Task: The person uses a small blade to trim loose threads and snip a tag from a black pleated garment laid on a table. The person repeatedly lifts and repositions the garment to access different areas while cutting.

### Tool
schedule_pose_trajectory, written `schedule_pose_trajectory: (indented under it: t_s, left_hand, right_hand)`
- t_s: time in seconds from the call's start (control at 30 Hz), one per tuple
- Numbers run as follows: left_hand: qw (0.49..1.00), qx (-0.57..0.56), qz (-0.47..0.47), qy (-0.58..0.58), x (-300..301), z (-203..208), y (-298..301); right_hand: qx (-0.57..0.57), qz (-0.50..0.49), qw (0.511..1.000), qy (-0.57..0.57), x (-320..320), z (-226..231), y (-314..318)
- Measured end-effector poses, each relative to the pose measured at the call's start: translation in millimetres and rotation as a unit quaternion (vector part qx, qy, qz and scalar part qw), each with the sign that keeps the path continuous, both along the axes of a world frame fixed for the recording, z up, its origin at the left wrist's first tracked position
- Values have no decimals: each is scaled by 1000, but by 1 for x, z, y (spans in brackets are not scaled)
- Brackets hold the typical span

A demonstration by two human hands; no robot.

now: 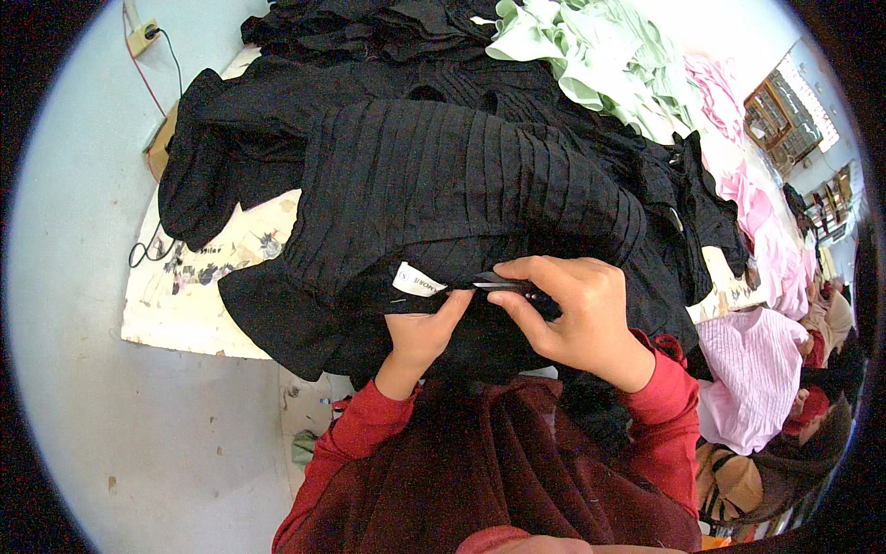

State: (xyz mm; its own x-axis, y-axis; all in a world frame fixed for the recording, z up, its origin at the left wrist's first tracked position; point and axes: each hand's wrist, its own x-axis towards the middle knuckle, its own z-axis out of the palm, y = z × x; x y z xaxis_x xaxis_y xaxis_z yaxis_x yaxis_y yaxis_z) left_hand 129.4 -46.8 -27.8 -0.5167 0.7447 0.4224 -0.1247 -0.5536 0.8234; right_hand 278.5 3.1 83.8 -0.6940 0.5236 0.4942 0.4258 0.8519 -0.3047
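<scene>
A black garment (397,175) with rows of pleats lies bunched on the table before me. My left hand (421,336) grips its near part, thumb on top and the other fingers hidden in the dark cloth. Just beyond that thumb, a small white label (417,280) stands out against the black. Between the thumb and fingers of my right hand (583,309) I hold small dark thread snips (498,281). Their blades point left, close to my left thumb tip and the label's right end. Whether they touch a thread cannot be made out.
More black garments (369,32) are heaped behind, with pale green cloth (600,55) and pink cloth (752,203) farther right. A worn, stained tabletop (175,309) shows at left. On the right, another person is near a pink pleated garment (752,369). A power socket (143,37) hangs by the wall.
</scene>
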Motion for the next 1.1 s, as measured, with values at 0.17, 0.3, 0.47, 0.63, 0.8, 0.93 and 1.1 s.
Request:
schedule_pose_trajectory:
  t_s: [0.17,0.3,0.47,0.63,0.8,0.93,1.1]
  left_hand:
    - [999,-15,-35,-2,-3,-3,-2]
    - [991,-31,-83,-98,-6,-6,-2]
    - [909,-37,-240,-339,-16,-10,0]
    - [878,-18,-326,-350,-21,-9,4]
    - [895,-73,-236,-372,-14,23,-2]
    - [885,-104,-233,-389,-12,16,-1]
    - [853,-98,-224,-462,-14,11,0]
  right_hand:
    - [-42,-4,998,47,2,3,5]
    - [-164,10,975,151,8,13,15]
    - [-34,64,995,74,3,-3,32]
    - [-53,48,983,170,-19,-8,56]
    - [-208,41,953,215,-10,0,46]
    - [-92,84,985,116,-13,-22,16]
    - [-111,92,964,223,-8,-37,15]
